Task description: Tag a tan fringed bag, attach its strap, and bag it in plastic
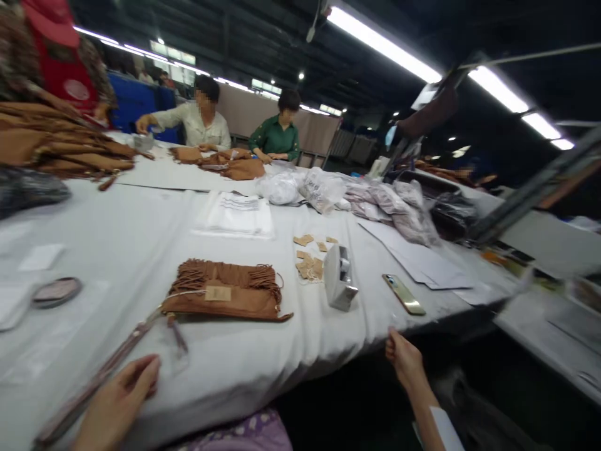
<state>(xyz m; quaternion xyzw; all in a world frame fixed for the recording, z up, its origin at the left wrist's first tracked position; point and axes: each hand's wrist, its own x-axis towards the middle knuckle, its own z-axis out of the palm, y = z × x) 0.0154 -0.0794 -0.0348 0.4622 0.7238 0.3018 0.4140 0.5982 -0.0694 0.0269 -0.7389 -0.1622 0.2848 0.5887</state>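
A brown suede fringed bag point(225, 294) with a paper tag lies flat on the white table cover point(117, 250) in front of me. Its long strap point(94, 376) runs toward the near left edge. My left hand point(119, 401) rests on the table edge beside that strap, fingers loosely curled; whether it grips the strap I cannot tell. My right hand point(404, 357) pinches the front edge of the table cover, just below a gold phone point(404, 294).
A grey tape dispenser point(340, 279) and small brown tags point(310, 263) lie right of the bag. Folded clear bags point(237, 216), stuffed plastic bags point(323, 188) and stacked brown bags point(61, 144) sit farther back. Two people sit at the far side; another stands at left.
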